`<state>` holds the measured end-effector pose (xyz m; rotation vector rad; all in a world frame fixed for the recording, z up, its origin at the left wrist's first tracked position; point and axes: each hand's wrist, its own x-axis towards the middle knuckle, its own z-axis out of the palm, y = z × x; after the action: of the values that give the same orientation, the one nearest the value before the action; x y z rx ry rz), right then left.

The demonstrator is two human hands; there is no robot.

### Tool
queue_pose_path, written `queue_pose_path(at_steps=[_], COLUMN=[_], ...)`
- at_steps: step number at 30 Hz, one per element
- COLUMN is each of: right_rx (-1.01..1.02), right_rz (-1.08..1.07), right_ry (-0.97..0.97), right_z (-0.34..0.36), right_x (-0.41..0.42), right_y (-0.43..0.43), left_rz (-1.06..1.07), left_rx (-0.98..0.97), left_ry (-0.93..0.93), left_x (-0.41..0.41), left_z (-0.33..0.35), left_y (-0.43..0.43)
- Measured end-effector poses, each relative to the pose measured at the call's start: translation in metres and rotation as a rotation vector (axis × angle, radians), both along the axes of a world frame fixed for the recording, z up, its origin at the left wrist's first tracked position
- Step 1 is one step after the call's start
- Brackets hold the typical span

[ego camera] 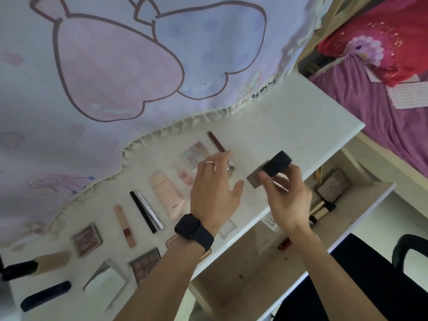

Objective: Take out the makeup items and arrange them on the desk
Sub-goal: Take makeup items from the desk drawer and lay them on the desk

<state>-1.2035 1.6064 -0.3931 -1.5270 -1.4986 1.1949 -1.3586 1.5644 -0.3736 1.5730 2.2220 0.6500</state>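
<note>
Several makeup items lie in rows on the white desk (301,126): a pink tube (167,194), a black and silver pencil pair (146,212), a pale eyeshadow palette (196,151), a dark red stick (215,141), a brown palette (144,262). My right hand (286,195) is shut on a black rectangular compact (276,163) just above the desk's front part. My left hand (214,184), with a ring and a black watch, hovers open over a small silver item (230,169), fingers spread.
An open drawer (347,205) below the desk's front edge holds more cosmetics (324,208). A printed curtain (115,77) hangs over the desk's back. A bed with a red pillow (382,38) is at the right. A black chair arm (410,249) shows at lower right.
</note>
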Motion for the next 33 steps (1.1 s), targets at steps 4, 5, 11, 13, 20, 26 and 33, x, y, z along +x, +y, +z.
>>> queue_pose_path(at_steps=[4,5,11,13,20,26,33], right_rx=[-0.167,-0.212,-0.31,-0.307,-0.383,-0.302,-0.071], right_rz=[-0.044,-0.028,-0.07,-0.046,0.188,0.376,0.436], right_ry=[0.409,0.494,0.565,0.57,0.54,0.415,-0.028], right_z=[0.037,0.043,0.048,0.046,0.036,0.048,0.063], right_x=[0.018,0.021,0.04,0.046,0.059,0.041,0.002], right_y=[0.012,0.014,0.03,0.038,0.071,0.104,0.125], left_rz=[-0.212,-0.246,-0.325,-0.378,-0.487,-0.521,-0.524], left_rx=[0.116,0.13,0.224,0.194,-0.053,-0.277,-0.446], left_ry=[0.177,0.173,0.203,0.164,-0.047,-0.2,-0.376], left_x=[0.013,0.017,0.02,0.015,-0.006,-0.032,-0.071], left_z=[0.015,0.018,0.017,0.018,0.036,0.034,0.036], left_y=[0.007,0.011,0.031,0.036,0.063,0.103,0.129])
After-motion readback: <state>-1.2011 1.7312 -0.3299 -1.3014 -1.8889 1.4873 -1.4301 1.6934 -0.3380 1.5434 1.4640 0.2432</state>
